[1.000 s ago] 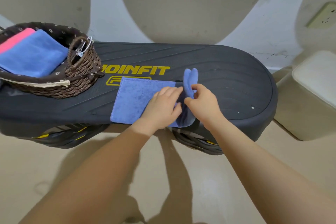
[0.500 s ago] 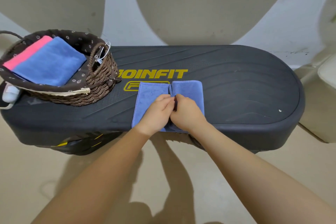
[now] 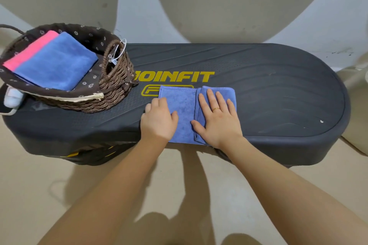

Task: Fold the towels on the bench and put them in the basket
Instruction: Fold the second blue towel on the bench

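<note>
Down on the dark grey oval bench [image 3: 268, 93] with yellow lettering, a blue terry towel [image 3: 184, 113] lying near the front edge, right part folded over onto the middle, left part a single flat layer. Right hand [image 3: 218, 118] flat on the folded flap, fingers [image 3: 211, 97] straight and spread, pressing without gripping (a gold ring on one of them). Left hand [image 3: 158, 121] at the towel's left edge, fingers [image 3: 159, 102] curled down over the cloth; whether pinching the edge or only resting on it, impossible to tell. Both bare forearms reaching in from below.

Well to the left, on the same bench, a brown woven wicker basket [image 3: 117, 85] with dark floral lining, apart from the towel under the hands. Inside it, a folded blue towel [image 3: 55, 61] lying on top of a folded pink towel [image 3: 29, 51], only a strip of the pink showing along the far left side. Just beside the basket's left end, a small white object [image 3: 13, 96], too blurred to identify. Below the bench, a beige floor [image 3: 39, 185].
</note>
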`<state>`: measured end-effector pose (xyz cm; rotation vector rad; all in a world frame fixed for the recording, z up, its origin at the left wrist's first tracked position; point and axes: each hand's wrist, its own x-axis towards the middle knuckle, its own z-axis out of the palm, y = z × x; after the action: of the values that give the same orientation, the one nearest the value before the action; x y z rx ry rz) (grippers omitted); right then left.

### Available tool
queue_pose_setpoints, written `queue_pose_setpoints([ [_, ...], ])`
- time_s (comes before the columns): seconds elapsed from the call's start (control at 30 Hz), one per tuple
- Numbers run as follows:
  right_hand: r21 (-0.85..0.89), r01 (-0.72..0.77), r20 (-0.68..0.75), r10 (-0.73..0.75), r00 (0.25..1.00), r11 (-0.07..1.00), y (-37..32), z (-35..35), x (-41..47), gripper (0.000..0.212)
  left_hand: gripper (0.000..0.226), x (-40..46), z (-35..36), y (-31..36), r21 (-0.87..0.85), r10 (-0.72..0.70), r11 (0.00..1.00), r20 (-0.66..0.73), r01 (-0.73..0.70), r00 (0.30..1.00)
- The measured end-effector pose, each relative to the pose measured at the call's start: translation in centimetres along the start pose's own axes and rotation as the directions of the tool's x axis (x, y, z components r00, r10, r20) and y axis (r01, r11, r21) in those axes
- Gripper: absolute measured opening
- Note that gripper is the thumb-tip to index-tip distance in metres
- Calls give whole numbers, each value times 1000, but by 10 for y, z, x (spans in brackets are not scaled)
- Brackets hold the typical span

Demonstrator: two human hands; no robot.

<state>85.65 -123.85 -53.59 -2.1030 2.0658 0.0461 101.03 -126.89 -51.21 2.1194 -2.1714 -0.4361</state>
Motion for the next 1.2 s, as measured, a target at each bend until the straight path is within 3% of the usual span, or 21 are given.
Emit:
queue_pose_setpoints([
  [0.07, -5, 10, -10, -10, 1000, 1000, 0, 1, -2, 93, 52, -3, -1, -5, 153, -62, 986, -15, 63, 998],
  [0.17, -8, 21, -29, -21, 999, 1000, -2, 1, -1, 94, 58, -4, -4, -9, 147, -144, 979, 19, 139, 989],
  [0.27, -35, 18, -28, -19, 999, 999, -2, 1, -1, 96, 58, 2, -5, -13, 7, -218, 976, 79, 218, 973],
  [0.37, -66, 9, -98, -16, 995, 998, -5, -1, -1, 94, 43, 12, -8, -17, -183, -244, 942, 205, 282, 948],
  [0.5, -194, 41, -325, -104, 940, 980, 0, -2, -3, 75, 25, 14, -10, -19, -405, -197, 864, 275, 299, 941],
  [0.6, -120, 120, -376, -157, 913, 985, 11, -3, -6, 56, 36, 15, -6, -19, -560, -188, 767, 272, 314, 944],
  [0.67, -179, 121, -418, -187, 889, 976, 18, 4, -10, 52, 42, 12, -7, -13, -666, -165, 701, 194, 254, 967],
  [0.77, -215, 86, -461, -179, 869, 973, 22, 18, -17, 54, 35, -2, -15, 16, -736, -56, 677, -29, 16, 998],
  [0.83, -138, 100, -429, -151, 891, 985, 19, 20, -21, 53, 40, -15, -21, 39, -705, 84, 694, -121, -145, 989],
  [0.9, 92, 109, -333, -73, 940, 990, 21, 15, -20, 50, 47, -25, -15, 57, -690, 197, 686, -129, -231, 972],
  [0.93, 295, 101, -235, -30, 972, 950, 25, 8, -20, 46, 50, -29, -10, 64, -683, 234, 686, -117, -249, 965],
  [0.97, 576, 81, -131, -6, 991, 813, 29, -3, -21, 39, 51, -33, -4, 69, -675, 261, 690, -106, -262, 960],
  [1.0, 823, 30, -40, 6, 999, 568, 35, -15, -21, 30, 50, -37, 3, 72, -661, 283, 698, -101, -277, 954],
  [1.03, 953, -53, 42, 43, 998, 299, 43, -25, -21, 26, 48, -40, 11, 74, -637, 303, 712, -99, -294, 948],
  [1.07, 987, -124, 115, 91, 989, 101, 51, -33, -21, 26, 46, -42, 19, 75, -609, 320, 730, -97, -310, 943],
  [1.1, 986, -165, 167, 130, 977, -26, 59, -37, -19, 23, 45, -44, 25, 75, -571, 334, 754, -94, -326, 938],
  [1.13, 976, -197, 210, 176, 962, -89, 66, -37, -16, 20, 45, -45, 30, 75, -517, 348, 784, -93, -344, 933],
  [1.2, 973, -230, 224, 257, 940, -5, 68, -35, -8, 25, 45, -46, 34, 76, -413, 390, 818, -113, -400, 914],
])
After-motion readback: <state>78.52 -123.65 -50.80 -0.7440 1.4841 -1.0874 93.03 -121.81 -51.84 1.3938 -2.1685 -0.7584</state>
